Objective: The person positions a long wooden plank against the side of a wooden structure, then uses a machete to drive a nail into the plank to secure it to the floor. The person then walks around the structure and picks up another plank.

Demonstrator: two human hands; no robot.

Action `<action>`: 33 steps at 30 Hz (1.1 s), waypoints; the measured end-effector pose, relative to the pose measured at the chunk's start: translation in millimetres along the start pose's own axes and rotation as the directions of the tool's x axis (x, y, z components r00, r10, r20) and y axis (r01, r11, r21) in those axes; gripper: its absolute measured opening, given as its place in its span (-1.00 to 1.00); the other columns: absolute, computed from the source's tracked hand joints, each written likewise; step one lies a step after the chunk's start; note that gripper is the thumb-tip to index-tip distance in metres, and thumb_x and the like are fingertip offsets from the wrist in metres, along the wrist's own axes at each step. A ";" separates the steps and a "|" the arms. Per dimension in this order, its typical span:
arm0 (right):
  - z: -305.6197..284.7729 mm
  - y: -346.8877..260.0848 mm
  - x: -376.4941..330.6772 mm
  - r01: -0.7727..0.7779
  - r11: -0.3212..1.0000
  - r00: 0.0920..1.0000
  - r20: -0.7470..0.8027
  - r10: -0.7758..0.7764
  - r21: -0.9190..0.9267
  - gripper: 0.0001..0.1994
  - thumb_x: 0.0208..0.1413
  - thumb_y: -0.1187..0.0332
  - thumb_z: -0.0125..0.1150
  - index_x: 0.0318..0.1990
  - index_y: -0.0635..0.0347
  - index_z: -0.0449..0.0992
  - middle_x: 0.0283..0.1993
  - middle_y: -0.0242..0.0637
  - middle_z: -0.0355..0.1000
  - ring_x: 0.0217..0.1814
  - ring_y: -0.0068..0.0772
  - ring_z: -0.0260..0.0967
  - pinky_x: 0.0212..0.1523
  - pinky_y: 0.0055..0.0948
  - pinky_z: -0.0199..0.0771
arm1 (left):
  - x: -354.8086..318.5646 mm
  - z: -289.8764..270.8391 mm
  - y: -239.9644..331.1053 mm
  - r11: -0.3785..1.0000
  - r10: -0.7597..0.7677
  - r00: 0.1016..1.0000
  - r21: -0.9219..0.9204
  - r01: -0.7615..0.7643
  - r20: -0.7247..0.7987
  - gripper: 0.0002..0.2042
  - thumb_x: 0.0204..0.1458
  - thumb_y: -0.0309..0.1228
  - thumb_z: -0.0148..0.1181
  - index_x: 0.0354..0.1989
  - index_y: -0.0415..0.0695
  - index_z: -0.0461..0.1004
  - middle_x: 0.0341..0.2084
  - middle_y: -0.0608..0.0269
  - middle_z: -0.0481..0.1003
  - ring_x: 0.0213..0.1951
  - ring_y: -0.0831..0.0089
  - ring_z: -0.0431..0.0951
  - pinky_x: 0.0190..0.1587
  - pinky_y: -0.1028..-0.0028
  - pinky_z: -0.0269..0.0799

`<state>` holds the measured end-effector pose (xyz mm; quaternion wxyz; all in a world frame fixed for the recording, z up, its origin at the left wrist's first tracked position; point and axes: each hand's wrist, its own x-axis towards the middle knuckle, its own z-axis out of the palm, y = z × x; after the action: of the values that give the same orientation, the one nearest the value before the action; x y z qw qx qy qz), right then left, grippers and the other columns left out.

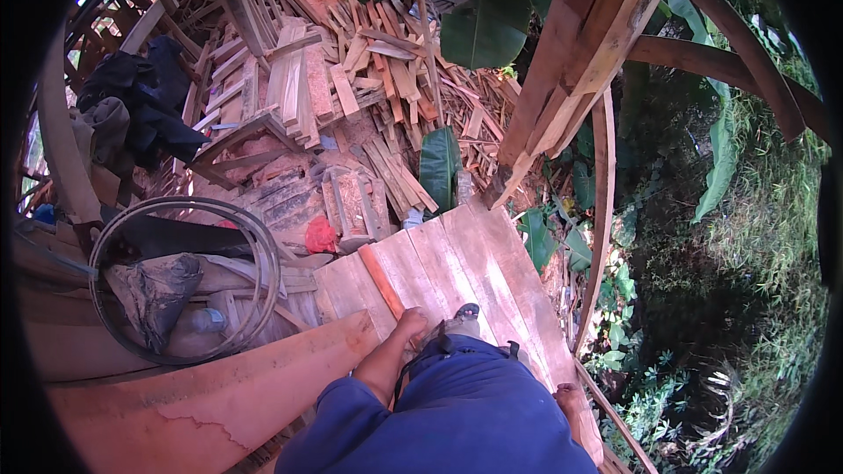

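My left hand (411, 325) is closed around a reddish wooden batten (380, 276), whose far end points ahead over a platform of planks (474, 254). At my right side hangs my right hand (569, 398), low beside the platform's right edge. Its fingers are small and foreshortened, so their grip is unclear. One dark shoe (467, 311) shows on the planks in front of my blue shirt (474, 412). Left of my left forearm, a wide sawn board (228, 395) runs out toward the lower left.
A large hoop (99, 276) circles a dark bag (156, 294) on the left. Ahead lie heaped wood offcuts (395, 70) and a red bag (320, 234). A thick timber post (571, 70) rises at the right, with a planted slope (746, 281) beyond the platform edge. Dark clothes (145, 101) hang far left.
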<state>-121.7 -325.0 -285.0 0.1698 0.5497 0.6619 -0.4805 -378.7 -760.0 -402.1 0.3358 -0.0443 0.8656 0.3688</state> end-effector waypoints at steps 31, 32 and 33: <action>-2.4 -77.5 -5.5 -0.003 0.958 0.999 -0.038 -0.009 -0.287 -0.47 -0.15 0.20 0.33 -0.03 0.34 0.42 -0.02 -0.01 0.38 0.01 -0.15 0.35 0.04 -0.26 0.31 | -29.2 -11.1 73.0 0.978 -0.190 0.959 -0.046 0.204 0.208 0.04 -0.11 0.14 0.19 0.39 -0.13 -0.31 0.33 -0.19 -0.11 0.34 -0.04 -0.04 0.34 0.25 -0.06; -5.6 -64.7 5.6 0.036 0.955 0.999 -0.023 -0.044 -0.294 -0.46 -0.15 0.18 0.33 -0.02 0.33 0.41 0.00 -0.01 0.37 0.06 -0.13 0.33 0.10 -0.23 0.27 | -31.7 -21.7 99.2 0.984 -0.156 0.956 -0.048 0.173 0.250 0.04 -0.10 0.15 0.18 0.39 -0.11 -0.32 0.34 -0.18 -0.11 0.34 -0.05 -0.04 0.33 0.21 -0.07; -4.8 -62.2 6.2 0.111 0.948 0.993 -0.015 -0.121 -0.299 -0.49 -0.14 0.20 0.32 -0.03 0.29 0.42 -0.05 -0.04 0.39 0.03 -0.16 0.34 0.04 -0.25 0.30 | -28.0 -24.5 117.4 0.989 -0.119 0.949 -0.049 0.139 0.292 0.03 -0.09 0.16 0.16 0.39 -0.08 -0.33 0.34 -0.17 -0.11 0.34 -0.06 -0.04 0.33 0.16 -0.07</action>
<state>-177.8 -313.5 -259.4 0.2111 0.4859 0.7607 -0.3751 -408.7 -696.1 -301.1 0.4802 -0.0581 0.7893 0.3783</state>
